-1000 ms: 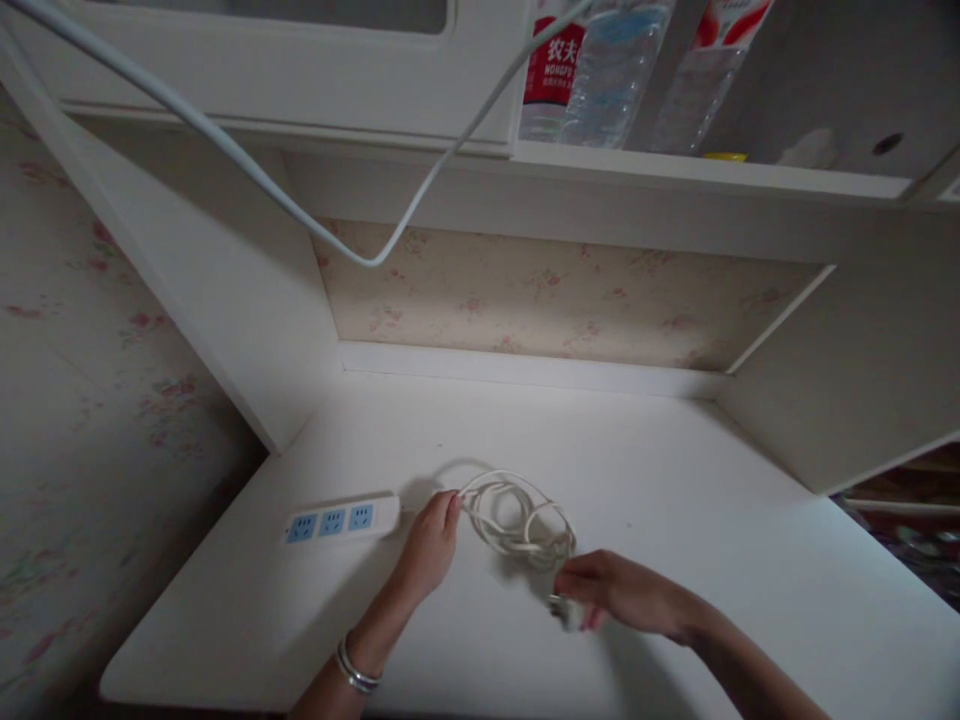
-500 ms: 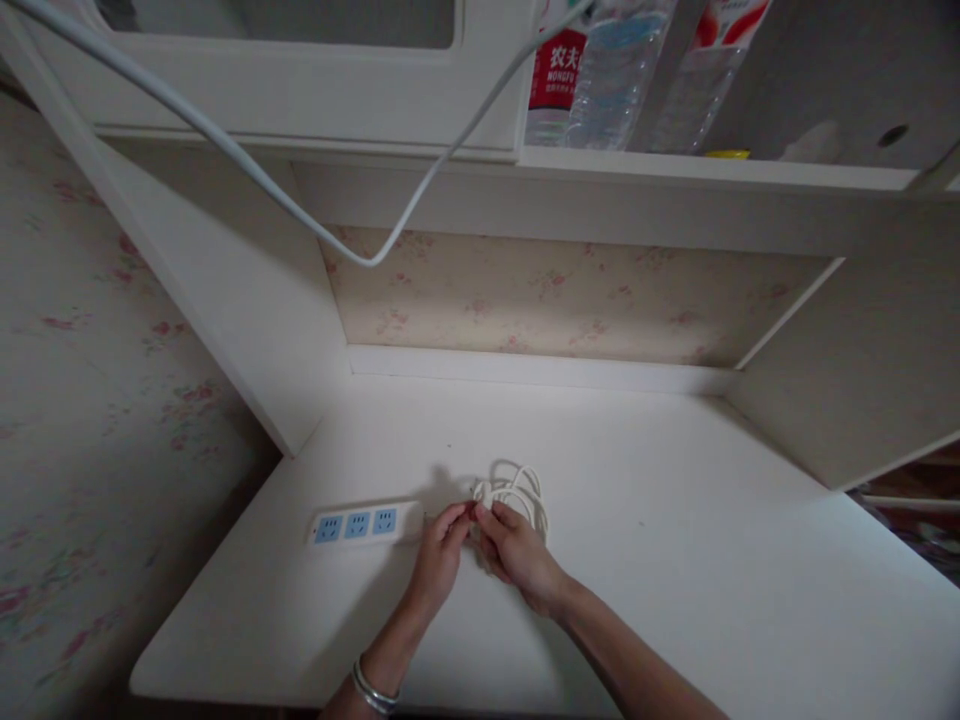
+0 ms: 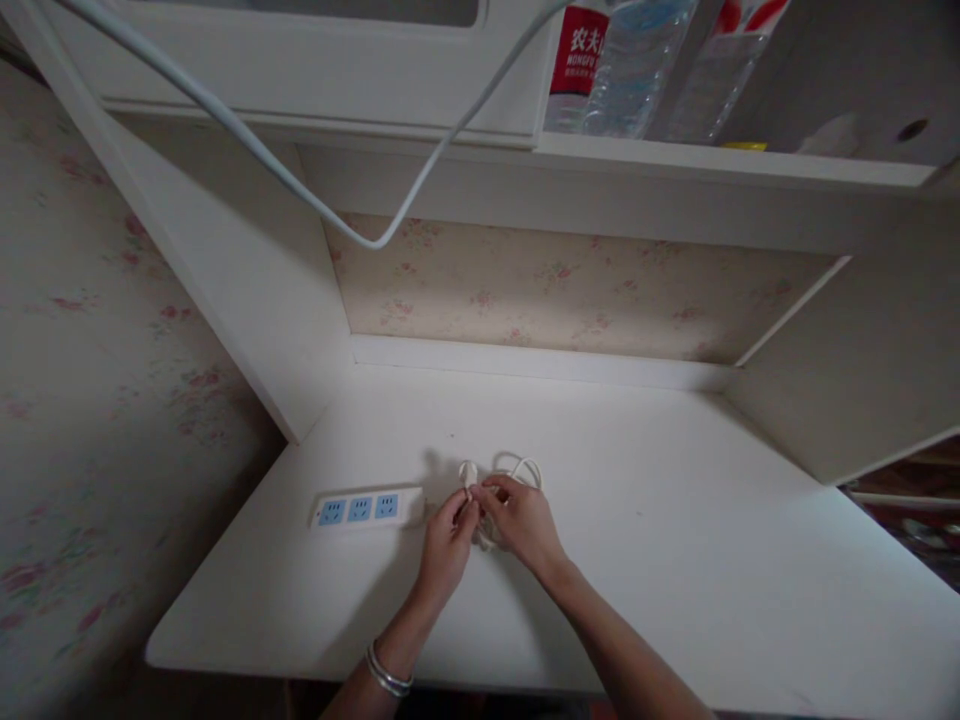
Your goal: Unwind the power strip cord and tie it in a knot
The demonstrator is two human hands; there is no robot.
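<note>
A white power strip (image 3: pixel 409 507) with three blue socket panels lies on the desk, just left of my hands. Its white cord (image 3: pixel 529 468) is gathered in loose coils, partly hidden behind my right hand. My left hand (image 3: pixel 450 540) pinches the cord just below the white plug (image 3: pixel 469 473), which points away from me. Close against it, my right hand (image 3: pixel 519 515) has its thumb and fingertips pressed together at the same stretch of cord. What exactly lies between the right fingertips is partly covered.
The white desk (image 3: pixel 645 580) has a side panel at the left and another at the right. A shelf above holds several clear plastic bottles (image 3: pixel 637 70). A thick white cable (image 3: pixel 375 243) hangs in front of the cabinet.
The plug has come up and left, clear of the coils, and now stands out above my fingers. My right hand has shifted its grip on the cord. The view has tilted slightly.
</note>
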